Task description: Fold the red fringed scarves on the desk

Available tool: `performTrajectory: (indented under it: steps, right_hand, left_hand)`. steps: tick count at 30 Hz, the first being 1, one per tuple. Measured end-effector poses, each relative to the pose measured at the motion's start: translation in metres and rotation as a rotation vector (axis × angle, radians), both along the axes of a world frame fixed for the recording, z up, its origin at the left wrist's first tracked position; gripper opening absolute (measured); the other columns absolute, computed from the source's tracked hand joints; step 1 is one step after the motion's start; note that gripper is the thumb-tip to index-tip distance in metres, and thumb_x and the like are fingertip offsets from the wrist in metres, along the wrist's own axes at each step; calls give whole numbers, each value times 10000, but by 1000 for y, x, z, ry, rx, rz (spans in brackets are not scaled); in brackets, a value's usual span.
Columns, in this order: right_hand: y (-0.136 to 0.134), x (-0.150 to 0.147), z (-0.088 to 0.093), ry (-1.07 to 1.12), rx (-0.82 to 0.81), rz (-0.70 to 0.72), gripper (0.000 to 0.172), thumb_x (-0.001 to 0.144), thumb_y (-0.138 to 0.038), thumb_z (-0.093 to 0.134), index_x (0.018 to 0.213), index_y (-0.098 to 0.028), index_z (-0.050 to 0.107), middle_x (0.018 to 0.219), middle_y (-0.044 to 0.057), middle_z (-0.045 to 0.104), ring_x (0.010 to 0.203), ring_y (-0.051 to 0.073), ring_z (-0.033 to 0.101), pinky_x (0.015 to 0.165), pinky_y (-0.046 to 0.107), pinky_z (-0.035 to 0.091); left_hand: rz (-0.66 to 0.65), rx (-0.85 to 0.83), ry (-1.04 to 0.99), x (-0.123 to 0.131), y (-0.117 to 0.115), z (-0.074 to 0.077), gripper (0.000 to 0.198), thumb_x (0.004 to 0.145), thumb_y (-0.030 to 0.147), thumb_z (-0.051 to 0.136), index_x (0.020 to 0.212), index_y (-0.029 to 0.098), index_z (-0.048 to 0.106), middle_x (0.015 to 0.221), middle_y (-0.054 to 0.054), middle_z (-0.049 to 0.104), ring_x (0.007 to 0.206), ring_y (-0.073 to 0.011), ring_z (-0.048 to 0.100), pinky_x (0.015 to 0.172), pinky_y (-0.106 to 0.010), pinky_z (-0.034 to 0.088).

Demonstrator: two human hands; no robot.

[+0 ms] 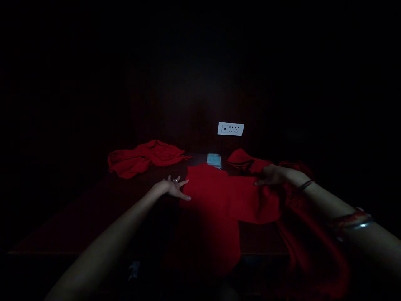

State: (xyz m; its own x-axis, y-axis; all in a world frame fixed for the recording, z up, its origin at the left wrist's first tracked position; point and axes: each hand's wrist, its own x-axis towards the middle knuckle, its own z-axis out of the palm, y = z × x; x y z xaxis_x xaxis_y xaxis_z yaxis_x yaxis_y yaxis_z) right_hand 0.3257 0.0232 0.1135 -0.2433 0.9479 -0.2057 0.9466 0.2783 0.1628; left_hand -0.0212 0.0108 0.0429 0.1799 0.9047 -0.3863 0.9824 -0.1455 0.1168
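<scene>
A red scarf (pixel 209 200) lies spread over the dark table, with its near part hanging past the front edge. One length of it runs out to the right and looks bunched there. At its left edge my left hand (pixel 175 187) is open, fingers spread, the thumb and a fingertip touching the cloth. My right hand (pixel 272 174) is closed on the length at the right; its fingers are dim and partly blurred. More red cloth with fringe trails down under my right forearm, smeared by motion.
Another fringed red scarf (pixel 147 156) lies crumpled at the back left. Behind my right hand is more crumpled red cloth (pixel 242 160). A pale blue card (pixel 214 159) sits at the back, below a white wall socket (pixel 230 128). The surroundings are very dark.
</scene>
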Motion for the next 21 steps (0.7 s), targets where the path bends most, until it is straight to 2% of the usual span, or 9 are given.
performTrajectory:
  steps: [3,5,7,10,13,15,18,21]
  right_hand:
    - [1,-5,-13,-133,169,7,337,571,-427,625,789,-170,642,819,121,615,775,270,568,590,319,413]
    - [6,-23,-21,-89,251,107,300,640,-378,580,874,-194,621,959,111,586,889,258,535,659,311,407]
    - [17,-50,-30,46,287,239,257,736,-330,482,905,-184,609,990,101,575,906,215,528,700,275,395]
    - [42,-102,-44,288,202,354,250,782,-289,428,884,-158,615,910,82,607,848,173,546,716,229,379]
    - [69,-153,-60,516,87,332,248,789,-285,431,894,-146,608,895,71,615,800,156,545,693,220,378]
    - [87,-178,-70,574,55,323,253,786,-299,440,909,-149,601,913,66,611,769,142,540,663,212,379]
    - [110,-201,-80,585,13,300,257,744,-350,487,811,-140,619,781,49,623,632,118,525,570,202,374]
    - [130,-210,-85,603,-38,250,248,663,-374,560,656,-132,614,571,3,575,489,89,462,483,194,347]
  left_hand:
    - [21,215,-73,11,5,-3,741,666,684,305,1254,233,337,1373,-90,103,1223,-362,50,938,-519,145]
    - [2,382,-104,19,5,-11,662,755,589,258,1257,163,328,1369,-109,122,1241,-294,76,964,-454,155]
    - [-8,407,-113,24,2,-22,674,772,554,266,1285,118,254,1366,-126,123,1246,-263,87,972,-433,156]
    - [63,337,-143,27,-4,-36,753,763,588,226,1301,63,182,1357,-156,137,1242,-273,106,964,-455,163]
    - [128,468,-122,29,-12,-41,766,758,588,252,1283,31,228,1337,-184,192,1234,-286,142,961,-460,173]
    - [121,580,-90,34,-20,-43,713,764,543,316,1252,23,300,1316,-200,239,1223,-296,178,959,-454,190]
    - [54,649,-100,46,-33,-50,625,778,454,369,1204,-3,374,1270,-229,312,1187,-300,270,945,-413,252]
    - [82,693,-133,54,-41,-60,597,793,433,344,1179,-19,399,1235,-245,359,1131,-304,360,886,-385,338]
